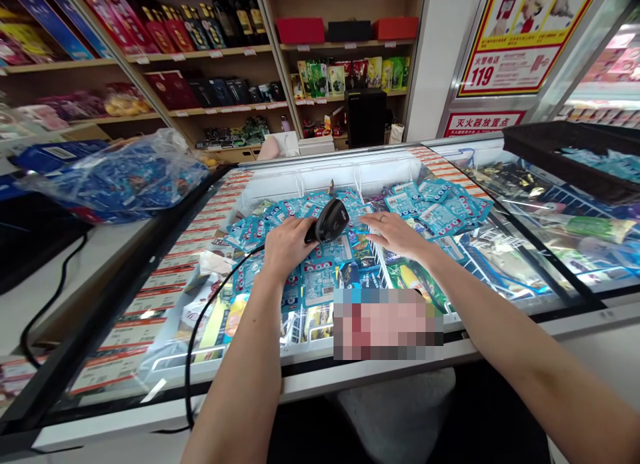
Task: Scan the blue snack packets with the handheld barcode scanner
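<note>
My left hand [287, 245] is wrapped round the handle of a black barcode scanner [333, 221], whose head tilts up to the right. A black cable [196, 331] runs from it down past my left forearm. My right hand [397, 236] is held palm down with its fingers stretched out, just right of the scanner; I cannot tell whether its fingertips touch the packets below. Blue packets [320, 281] with printed barcodes are spread out under and around both hands on the glass-topped chest freezer [240, 386]. Another cluster of blue packets [445, 204] lies farther right.
On the left, blue packs in a clear plastic bag [145, 174] stand beside the freezer. A dark tray [565, 151] holding more blue packets rests at the right. Orange-and-white price labels [185, 241] line the glass. Shelves of goods [220, 51] stand behind.
</note>
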### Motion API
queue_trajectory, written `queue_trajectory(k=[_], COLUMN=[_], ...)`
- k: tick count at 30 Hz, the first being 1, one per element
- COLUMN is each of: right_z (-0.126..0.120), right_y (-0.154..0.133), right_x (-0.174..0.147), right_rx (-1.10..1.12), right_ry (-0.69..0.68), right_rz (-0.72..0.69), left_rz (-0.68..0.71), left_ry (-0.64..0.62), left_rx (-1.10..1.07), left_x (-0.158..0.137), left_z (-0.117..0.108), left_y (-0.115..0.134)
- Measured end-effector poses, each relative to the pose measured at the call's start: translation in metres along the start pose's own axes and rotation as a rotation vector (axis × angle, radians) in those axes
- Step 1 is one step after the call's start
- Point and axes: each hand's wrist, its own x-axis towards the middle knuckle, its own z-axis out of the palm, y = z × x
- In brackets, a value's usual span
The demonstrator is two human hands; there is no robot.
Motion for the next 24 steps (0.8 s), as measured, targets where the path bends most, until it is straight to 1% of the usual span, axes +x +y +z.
queue_trajectory(k=[2, 6, 11, 13, 16, 19, 24], right_z=[-0.0024, -0.0029, -0.001, -0.0028, -0.0061, -0.0068, -0.0056], right_y=[0.0025, 0.0063, 0.0031, 0.0006, -0.0019, -0.0023, -0.001], right_x=[-0.0015, -0.0044, -0.0052, -0.0048, -0.0042, -0.0038, -0.0035], right_rx=[-0.023, -0.08, -0.171, -0.241, -0.301, -0.3, -0.284], right_ry=[0.041, 0.098, 0.167, 0.169, 0.122, 0.09, 0.106], right_rz=[0.07, 0.262, 0.371, 0.453, 0.568, 0.606, 0.667], left_rz=[0.004, 0.016, 0.015, 0.01, -0.001, 0.009, 0.027], left_ry=[0.005, 0.004, -0.01, -0.014, -0.019, -0.019, -0.02], left_rx=[-0.001, 0.001, 0.001, 0.003, -0.003, -0.007, 0.003], left_x=[0.0, 0.0004, 0.0007, 0.0006, 0.0005, 0.0005, 0.001], left_z=[0.0008, 0.0023, 0.0023, 0.0018, 0.0007, -0.0006, -0.0029], left_y=[-0.0003, -0.0009, -0.0006, -0.0001, 0.0013, 0.0033, 0.0058])
